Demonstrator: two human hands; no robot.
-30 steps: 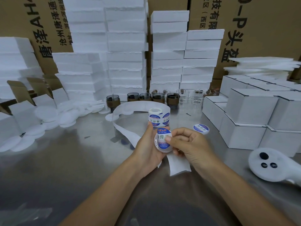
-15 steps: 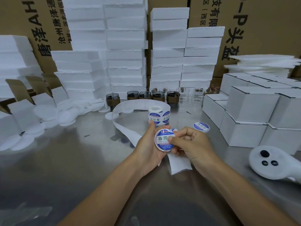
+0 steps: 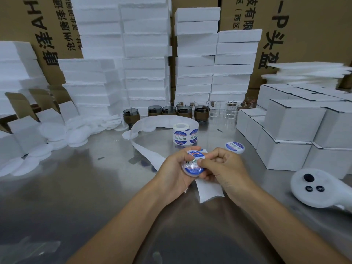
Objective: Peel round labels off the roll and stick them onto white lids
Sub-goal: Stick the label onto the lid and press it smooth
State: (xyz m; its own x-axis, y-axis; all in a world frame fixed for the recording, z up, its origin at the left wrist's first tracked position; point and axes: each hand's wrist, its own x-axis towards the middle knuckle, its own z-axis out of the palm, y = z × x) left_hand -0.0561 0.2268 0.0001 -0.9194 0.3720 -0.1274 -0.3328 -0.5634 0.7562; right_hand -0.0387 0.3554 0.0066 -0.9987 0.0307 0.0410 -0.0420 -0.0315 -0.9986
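My left hand (image 3: 174, 173) grips a round white lid (image 3: 192, 171) by its rim above the steel table. A blue-and-white round label lies on the lid's face. My right hand (image 3: 224, 168) has its fingers curled and its thumb pressing on the label. Just behind my hands stands the label roll (image 3: 184, 134), its empty white backing strip (image 3: 150, 151) looping left and trailing under my hands. One labelled lid (image 3: 234, 147) lies on the table to the right of the roll.
Unlabelled white lids (image 3: 57, 134) are heaped at the left. Dark and clear glass jars (image 3: 182, 111) line the back, before stacked foam blocks (image 3: 144, 54). White cartons (image 3: 293, 134) stand at the right. A white controller (image 3: 320, 189) lies near right.
The label that was half laid on the lid now lies flat. My right thumb has moved across it, and both hands have shifted slightly with the lid turned a little.
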